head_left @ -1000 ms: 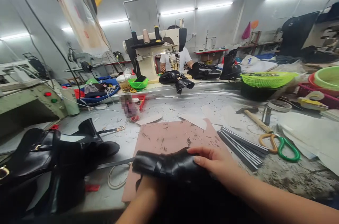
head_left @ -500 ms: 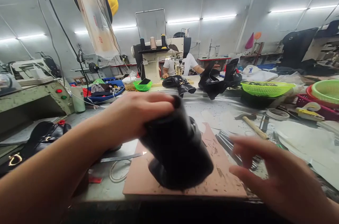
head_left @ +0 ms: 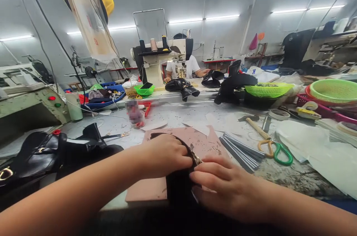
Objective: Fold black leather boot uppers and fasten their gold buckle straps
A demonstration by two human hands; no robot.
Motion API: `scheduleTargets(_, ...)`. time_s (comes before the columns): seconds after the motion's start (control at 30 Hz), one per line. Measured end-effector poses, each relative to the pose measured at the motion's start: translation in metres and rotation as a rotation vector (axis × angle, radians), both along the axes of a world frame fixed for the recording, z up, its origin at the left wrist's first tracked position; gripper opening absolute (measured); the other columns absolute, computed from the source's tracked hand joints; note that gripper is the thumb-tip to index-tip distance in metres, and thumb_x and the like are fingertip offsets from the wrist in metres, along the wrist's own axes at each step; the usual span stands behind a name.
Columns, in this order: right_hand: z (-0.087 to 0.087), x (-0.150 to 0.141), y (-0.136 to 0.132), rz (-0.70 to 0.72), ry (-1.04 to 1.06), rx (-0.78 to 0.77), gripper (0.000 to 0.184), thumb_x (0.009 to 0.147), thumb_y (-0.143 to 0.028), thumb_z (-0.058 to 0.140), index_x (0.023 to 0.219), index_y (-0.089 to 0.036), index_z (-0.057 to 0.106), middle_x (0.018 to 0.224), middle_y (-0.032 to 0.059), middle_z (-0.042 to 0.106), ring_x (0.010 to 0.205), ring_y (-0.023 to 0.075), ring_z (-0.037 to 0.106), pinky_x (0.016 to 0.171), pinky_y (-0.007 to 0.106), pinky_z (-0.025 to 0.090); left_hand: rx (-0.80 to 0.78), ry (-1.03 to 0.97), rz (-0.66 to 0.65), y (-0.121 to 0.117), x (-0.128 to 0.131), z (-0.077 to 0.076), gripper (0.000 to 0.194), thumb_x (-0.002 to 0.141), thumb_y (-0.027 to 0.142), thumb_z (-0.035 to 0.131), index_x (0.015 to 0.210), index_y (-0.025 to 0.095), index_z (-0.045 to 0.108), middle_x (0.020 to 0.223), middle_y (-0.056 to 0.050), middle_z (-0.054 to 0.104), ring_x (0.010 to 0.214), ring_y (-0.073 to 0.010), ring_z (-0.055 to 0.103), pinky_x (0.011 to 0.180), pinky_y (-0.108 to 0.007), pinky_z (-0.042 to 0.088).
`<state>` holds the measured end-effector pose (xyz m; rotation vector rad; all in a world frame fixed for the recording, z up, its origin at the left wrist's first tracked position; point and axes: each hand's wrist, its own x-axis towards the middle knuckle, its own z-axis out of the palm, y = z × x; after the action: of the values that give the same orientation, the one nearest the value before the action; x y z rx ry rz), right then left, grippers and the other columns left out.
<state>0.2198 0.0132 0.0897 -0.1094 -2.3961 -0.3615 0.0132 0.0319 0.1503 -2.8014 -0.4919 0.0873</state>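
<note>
Over the front of one flat, scrap-strewn pink board [head_left: 147, 191], one black boot [head_left: 180, 186] with gold metal hardware [head_left: 195, 157]: left hand [head_left: 164, 156] clenched on its upper; right hand [head_left: 225, 187] touching its side, fingers bent, grip not determinable. Beyond: three thread spools [head_left: 153, 44]; at right, one pair of loop-handled scissors [head_left: 274, 149]

The grey table [head_left: 167, 111] carries a pink board [head_left: 201, 141], strips [head_left: 241, 152], scissors [head_left: 275, 150] and a hammer [head_left: 258, 129].

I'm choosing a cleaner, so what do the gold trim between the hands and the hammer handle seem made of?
Gold trim: probably polished metal, given its bright glints, though plated plastic is possible. Hammer handle: likely wood, pale tan and dull.
</note>
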Motion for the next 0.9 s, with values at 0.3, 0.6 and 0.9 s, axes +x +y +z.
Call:
scheduleTargets(0.3,0.009,-0.008,-0.007,0.088,-0.129,-0.081,0.029,0.084,-0.009,0.038,0.069,-0.021,0.059,0.053,-0.0029,0.055,0.049,0.0118,0.048,0.091,0.03,0.046,-0.073,-0.125,0.153,-0.019,-0.008,0.003,0.008,0.061,0.011,0.057,0.062,0.019,0.054,0.062,0.001,0.058,0.065,-0.0163,0.052,0.066,-0.03,0.039)
scheduleTargets(0.6,0.009,-0.018,-0.014,0.024,0.108,-0.335,0.015,0.082,-0.01,0.045,0.08,-0.019,0.057,0.079,0.0053,0.064,0.066,0.0157,0.058,0.06,0.027,0.049,0.095,-0.511,0.315,-0.035,-0.003,-0.011,0.021,0.068,0.014,0.05,0.087,0.017,0.057,0.099,-0.007,0.062,0.1,-0.0233,0.051,0.09,-0.039,0.033)
scheduleTargets(0.9,0.011,-0.006,-0.008,-0.093,0.102,-0.205,0.017,0.081,-0.008,0.047,0.071,-0.019,0.056,0.074,0.0025,0.06,0.059,0.013,0.049,0.056,0.027,0.04,-0.314,-0.868,0.75,-0.05,-0.015,-0.027,0.019,0.069,0.024,0.067,0.083,0.019,0.055,0.067,0.004,0.057,0.053,-0.01,0.048,0.049,-0.021,0.04)
